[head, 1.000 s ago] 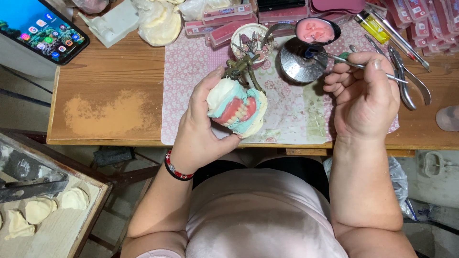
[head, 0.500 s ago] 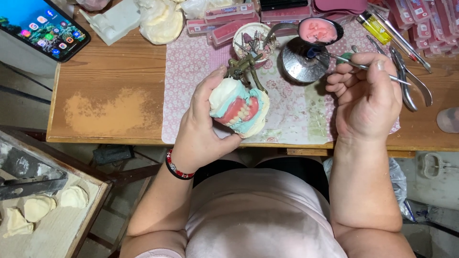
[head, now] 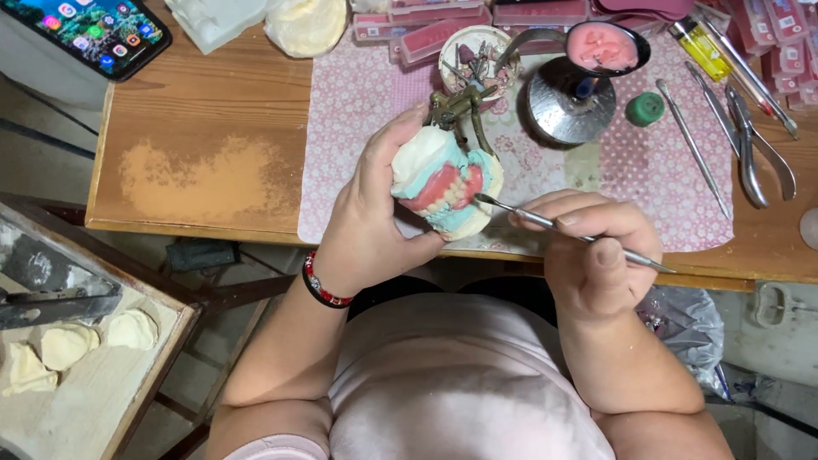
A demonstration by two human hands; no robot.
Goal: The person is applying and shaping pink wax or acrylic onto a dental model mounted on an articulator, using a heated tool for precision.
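Note:
My left hand (head: 371, 213) grips a dental model (head: 445, 181): white and teal plaster casts on a small metal articulator, with pink wax gums and a row of teeth facing me. It is held over the near table edge. My right hand (head: 592, 251) holds a thin metal wax tool (head: 573, 234) like a pen. The tool's tip touches the pink wax at the model's right side.
A pink patterned mat (head: 358, 128) covers the wooden table (head: 204, 162). On it are a metal stand with a pink wax dish (head: 601, 47), a bowl of burs (head: 473, 55), a green cap (head: 645, 108), pliers (head: 750, 145) and probes. A phone (head: 89, 30) lies far left. A wooden tray (head: 102, 366) with plaster pieces sits at lower left.
My right hand came down from near the metal stand to the model and set the tool tip against the wax. My left hand lowered and turned the model slightly toward me.

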